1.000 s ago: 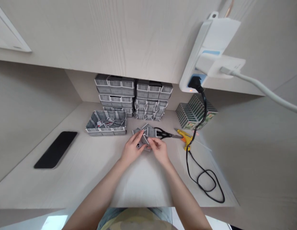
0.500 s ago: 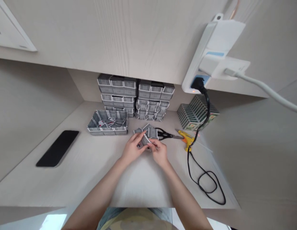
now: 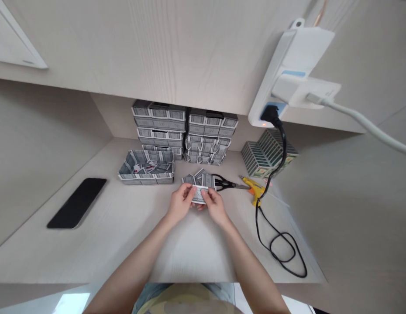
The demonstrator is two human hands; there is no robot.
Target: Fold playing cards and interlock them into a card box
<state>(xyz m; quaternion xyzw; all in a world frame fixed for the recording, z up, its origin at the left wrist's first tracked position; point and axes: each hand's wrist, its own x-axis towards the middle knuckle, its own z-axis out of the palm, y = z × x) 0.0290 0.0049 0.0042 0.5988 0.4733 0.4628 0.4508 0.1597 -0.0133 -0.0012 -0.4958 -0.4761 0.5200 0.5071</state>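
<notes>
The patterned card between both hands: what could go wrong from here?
The patterned card, pinched by the left hand and right hand, might crease or slip. The loose cards just beyond could get knocked askew. The black cord, looped beside the yellow glue gun, might snag.

The left hand (image 3: 180, 203) and right hand (image 3: 216, 206) are bare, as are the forearms (image 3: 137, 255). A muted yellow garment (image 3: 188, 293) shows at the body, its visible edge rounded, with pale blue, softly creased cloth (image 3: 144, 296) on either side.
</notes>
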